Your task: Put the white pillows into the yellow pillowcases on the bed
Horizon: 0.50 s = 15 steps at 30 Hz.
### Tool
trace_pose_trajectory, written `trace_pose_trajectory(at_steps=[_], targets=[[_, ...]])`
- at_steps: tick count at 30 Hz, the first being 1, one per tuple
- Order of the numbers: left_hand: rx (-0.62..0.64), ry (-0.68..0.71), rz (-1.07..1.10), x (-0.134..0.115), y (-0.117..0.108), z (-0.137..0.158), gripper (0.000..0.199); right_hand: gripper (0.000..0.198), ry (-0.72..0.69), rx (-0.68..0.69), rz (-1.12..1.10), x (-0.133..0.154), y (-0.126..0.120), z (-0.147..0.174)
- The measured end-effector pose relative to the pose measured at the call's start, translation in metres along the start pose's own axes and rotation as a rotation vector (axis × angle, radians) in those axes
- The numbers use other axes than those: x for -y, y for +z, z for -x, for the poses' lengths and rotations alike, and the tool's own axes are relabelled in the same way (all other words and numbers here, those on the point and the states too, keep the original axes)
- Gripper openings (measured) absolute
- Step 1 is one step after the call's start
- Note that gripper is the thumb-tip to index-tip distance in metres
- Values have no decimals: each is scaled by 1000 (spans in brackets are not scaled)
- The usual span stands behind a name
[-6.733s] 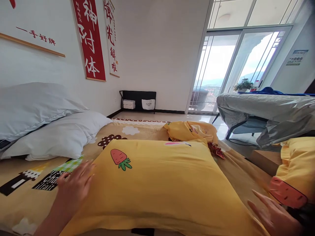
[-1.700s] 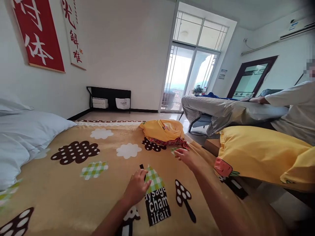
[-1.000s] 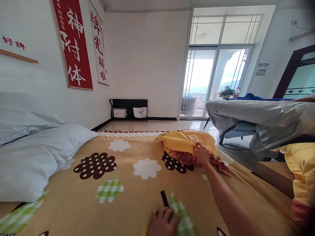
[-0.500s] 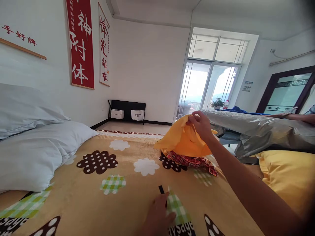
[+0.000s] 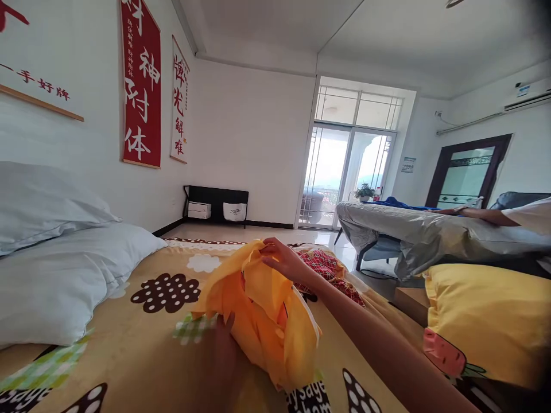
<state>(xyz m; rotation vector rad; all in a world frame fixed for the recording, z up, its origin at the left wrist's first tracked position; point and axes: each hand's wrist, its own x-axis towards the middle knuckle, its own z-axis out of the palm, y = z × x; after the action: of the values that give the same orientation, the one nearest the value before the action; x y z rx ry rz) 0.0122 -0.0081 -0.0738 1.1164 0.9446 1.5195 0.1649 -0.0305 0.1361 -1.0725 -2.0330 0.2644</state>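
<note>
My right hand [image 5: 282, 261] pinches the top edge of a crumpled yellow cloth [image 5: 258, 321] and holds it up over the bed. The cloth has a pale edge on its right side and small orange printed marks. My left hand [image 5: 224, 344] is blurred and low, close against the cloth's left side; its grip cannot be made out. Behind my right hand a red plaid cloth [image 5: 321, 264] lies on the tan patterned blanket [image 5: 142, 355], partly covered by my forearm.
White pillows [image 5: 51, 275] are stacked at the left. A yellow pillow [image 5: 486, 315] with a carrot print lies at the right. Beyond it a person's arm [image 5: 482, 213] rests on a plastic-covered table [image 5: 430, 229]. A black low rack [image 5: 217, 201] stands by the far wall.
My right hand has drawn the yellow cloth left and nearer, off the red plaid cloth, which now shows more. My left hand has moved left, beside the yellow cloth. The view has tilted upward.
</note>
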Motion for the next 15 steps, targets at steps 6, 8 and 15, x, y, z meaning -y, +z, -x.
trace_pose_trajectory(at_steps=[6,8,15], targets=[[-88,-168,5,7,-18,-6,47,76,197,94,143,-77,19,36],[-113,-204,-11,11,-21,-6,43,77,340,83,162,-101,35,53],[-141,-101,-28,30,-22,-14,30,59,462,151,-22,-144,104,99]])
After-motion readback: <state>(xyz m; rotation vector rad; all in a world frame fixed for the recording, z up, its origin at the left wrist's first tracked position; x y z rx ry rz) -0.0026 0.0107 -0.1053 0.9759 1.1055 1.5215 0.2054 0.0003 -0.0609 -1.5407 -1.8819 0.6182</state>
